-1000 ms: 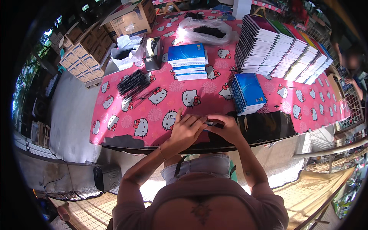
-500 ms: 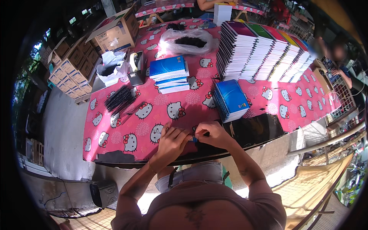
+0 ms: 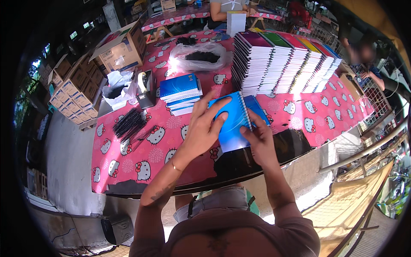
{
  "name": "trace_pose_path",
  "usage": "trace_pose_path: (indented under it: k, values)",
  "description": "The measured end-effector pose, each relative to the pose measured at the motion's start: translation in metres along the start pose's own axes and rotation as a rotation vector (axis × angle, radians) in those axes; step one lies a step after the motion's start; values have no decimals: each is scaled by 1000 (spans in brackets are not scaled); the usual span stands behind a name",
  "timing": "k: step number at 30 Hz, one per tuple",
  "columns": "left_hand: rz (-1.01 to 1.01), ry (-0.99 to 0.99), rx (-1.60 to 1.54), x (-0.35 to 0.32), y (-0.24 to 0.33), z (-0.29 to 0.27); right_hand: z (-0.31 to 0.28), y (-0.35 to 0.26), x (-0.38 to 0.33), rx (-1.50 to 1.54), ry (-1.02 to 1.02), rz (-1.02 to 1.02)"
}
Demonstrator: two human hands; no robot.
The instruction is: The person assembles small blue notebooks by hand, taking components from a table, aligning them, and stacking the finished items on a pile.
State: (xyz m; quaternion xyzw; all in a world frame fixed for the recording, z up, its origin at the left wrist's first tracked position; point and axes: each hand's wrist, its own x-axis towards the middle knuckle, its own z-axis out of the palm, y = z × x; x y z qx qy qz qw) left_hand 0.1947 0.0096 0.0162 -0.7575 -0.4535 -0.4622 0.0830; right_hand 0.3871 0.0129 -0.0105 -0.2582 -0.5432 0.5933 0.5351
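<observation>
Tilted over the front of the table, a blue spiral notebook (image 3: 231, 124) is between my two hands, its dark wire coil along the right side. My left hand (image 3: 204, 126) holds it from the left, thumb and index finger on the cover; its other fingers are partly hidden. At the coil edge, my right hand (image 3: 260, 139) grips it with the thumb on the cover. Just behind, another blue notebook (image 3: 256, 110) shows past the coil, largely covered by the held one. Left of them sits a short stack of blue notebooks (image 3: 180, 88).
Tall stacks of coil-bound notebooks (image 3: 252, 64) stand at the back right. Black coils (image 3: 129, 123) lie at left, near a tape dispenser (image 3: 146, 90) and a white plastic bag (image 3: 117, 92). Behind is a bag of black coils (image 3: 201, 56). Cardboard boxes (image 3: 120, 49) are piled left; other people sit beyond.
Half a second ago my hands were together low at the table's front edge, over something small. They have moved up and apart, and a blue notebook is now raised between them.
</observation>
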Motion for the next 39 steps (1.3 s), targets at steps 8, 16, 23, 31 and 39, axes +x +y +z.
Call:
trace_pose_path:
  k: [8, 16, 23, 31, 39]
  values:
    - [-43, -193, -74, 36, -48, 121, -108, 0, 71, -752, 13, -4]
    - [-228, 172, -338, 7, -51, 92, -92, 0, 52, -949, 216, -236]
    - [-551, 505, 51, -8, -149, -8, 27, 36, 54, -317, -92, -170]
    - [-1195, 145, -695, 1, -208, -10, 83, 138, 144, -708, -4, -282]
    - [-1255, 172, -938, -19, -243, -24, 82, 162, 145, -762, -129, -100]
